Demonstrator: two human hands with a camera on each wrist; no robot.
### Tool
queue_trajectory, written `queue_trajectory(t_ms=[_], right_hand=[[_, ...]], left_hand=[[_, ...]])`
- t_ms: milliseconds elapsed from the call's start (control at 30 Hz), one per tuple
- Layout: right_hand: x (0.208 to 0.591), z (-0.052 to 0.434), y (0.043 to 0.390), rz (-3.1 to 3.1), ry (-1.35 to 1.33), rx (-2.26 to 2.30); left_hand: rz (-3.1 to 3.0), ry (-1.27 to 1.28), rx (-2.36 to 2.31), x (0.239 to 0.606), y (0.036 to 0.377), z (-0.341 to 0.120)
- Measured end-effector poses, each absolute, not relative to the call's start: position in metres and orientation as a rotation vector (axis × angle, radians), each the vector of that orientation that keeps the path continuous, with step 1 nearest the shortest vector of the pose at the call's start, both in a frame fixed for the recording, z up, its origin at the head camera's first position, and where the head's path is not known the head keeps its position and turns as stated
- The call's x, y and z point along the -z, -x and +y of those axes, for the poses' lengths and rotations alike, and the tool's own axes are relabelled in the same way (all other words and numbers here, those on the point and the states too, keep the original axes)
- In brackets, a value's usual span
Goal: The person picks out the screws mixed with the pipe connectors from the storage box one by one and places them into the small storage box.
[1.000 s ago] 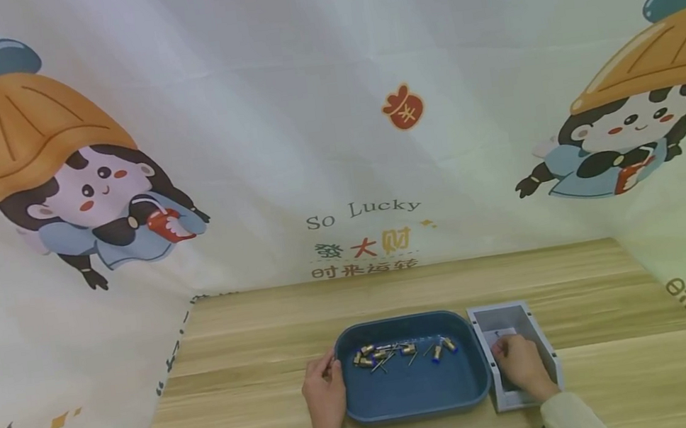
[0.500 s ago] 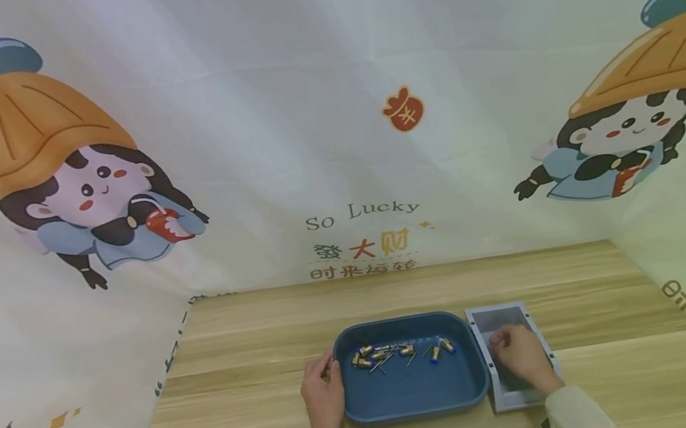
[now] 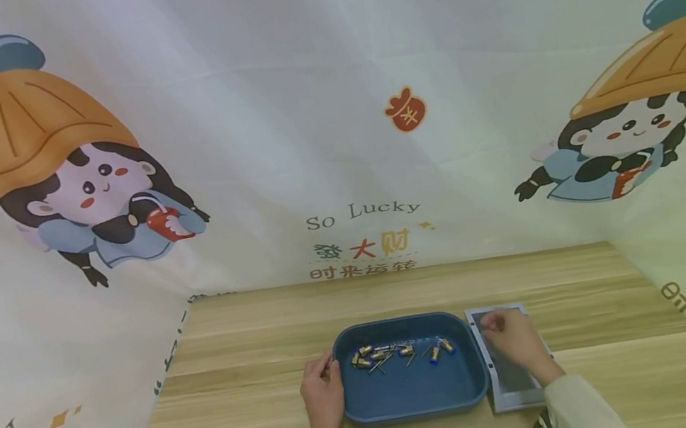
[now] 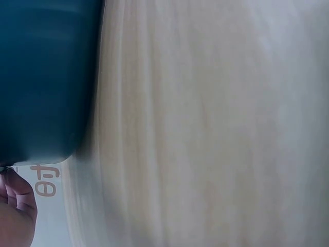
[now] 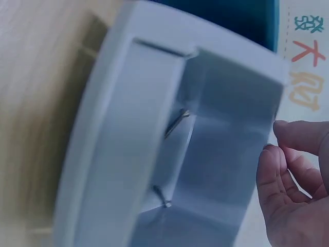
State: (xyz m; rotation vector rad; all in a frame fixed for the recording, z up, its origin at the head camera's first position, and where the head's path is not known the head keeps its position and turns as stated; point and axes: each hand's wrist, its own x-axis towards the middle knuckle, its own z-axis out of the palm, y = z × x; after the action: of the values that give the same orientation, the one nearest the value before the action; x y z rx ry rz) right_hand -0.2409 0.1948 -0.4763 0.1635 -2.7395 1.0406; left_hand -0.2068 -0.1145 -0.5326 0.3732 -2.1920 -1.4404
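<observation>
A blue rectangular tray [image 3: 413,392] stands on the table, with several brass fittings [image 3: 380,356] with blue ends and thin metal screws near its far side. My left hand [image 3: 323,396] grips the tray's left rim. Right beside the tray is a grey open-topped bin [image 3: 499,396]. In the right wrist view a screw [image 5: 177,123] lies inside it, and another lies lower down. Over the bin's far part hovers my right hand [image 3: 517,342], fingers loosely curled, thumb and fingertips close together. No thing shows between those fingertips.
The wood-grain table [image 3: 259,367] spreads around both containers. A pale printed curtain [image 3: 333,136] hangs behind and along both sides. The tray and bin stand almost edge to edge.
My right hand has risen out of the bin and moved away from me, toward its far end. My left hand keeps its grip on the tray. The tray's contents look the same.
</observation>
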Motion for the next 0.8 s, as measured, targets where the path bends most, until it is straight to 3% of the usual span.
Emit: queue_trajectory(t_ms=[800], right_hand=[[0.475, 0.137, 0.25, -2.722, -0.257, -1.16]], left_hand=[[-2.194, -0.369, 1.449, 0.532, 0.207, -0.115]])
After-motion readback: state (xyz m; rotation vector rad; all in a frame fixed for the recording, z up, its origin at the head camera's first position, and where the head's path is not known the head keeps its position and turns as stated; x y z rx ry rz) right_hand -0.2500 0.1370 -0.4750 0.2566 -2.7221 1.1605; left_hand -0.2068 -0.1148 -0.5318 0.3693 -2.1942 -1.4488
